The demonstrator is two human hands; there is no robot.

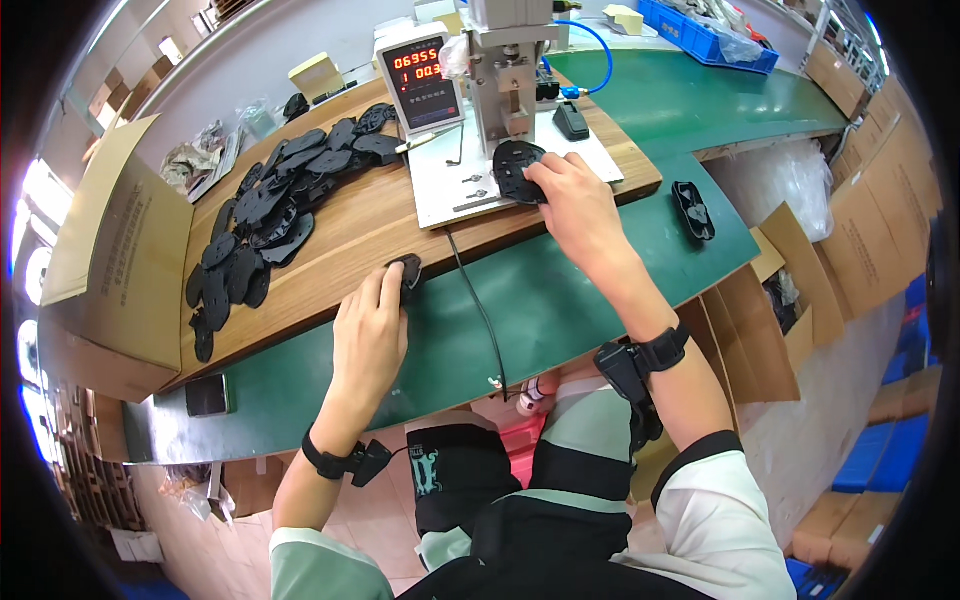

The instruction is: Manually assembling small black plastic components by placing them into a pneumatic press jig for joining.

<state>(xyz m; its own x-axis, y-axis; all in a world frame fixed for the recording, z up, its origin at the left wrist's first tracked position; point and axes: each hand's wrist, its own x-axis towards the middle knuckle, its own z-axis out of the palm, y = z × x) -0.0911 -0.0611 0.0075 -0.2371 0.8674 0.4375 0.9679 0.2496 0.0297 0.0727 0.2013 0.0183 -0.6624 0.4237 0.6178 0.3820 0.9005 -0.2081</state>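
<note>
My right hand (578, 208) is closed on the edge of a flat, rounded black plastic part (515, 172). That part sits under the head of a metal bench press (503, 85), over its white base plate (440, 190). Nearer to me, my left hand (370, 322) pinches a smaller-looking black plastic piece (411, 276) at the front edge of the wooden board, its lower part covered by my fingers. A heap of similar black plastic parts (290, 185) spreads across the board on the left.
A counter with red digits (420, 75) stands left of the press. An open cardboard box (110, 260) is at far left, with a phone (207, 396) near it. One black part (693, 211) lies on the green table (640, 255) at right. A black cable (478, 310) hangs over the front.
</note>
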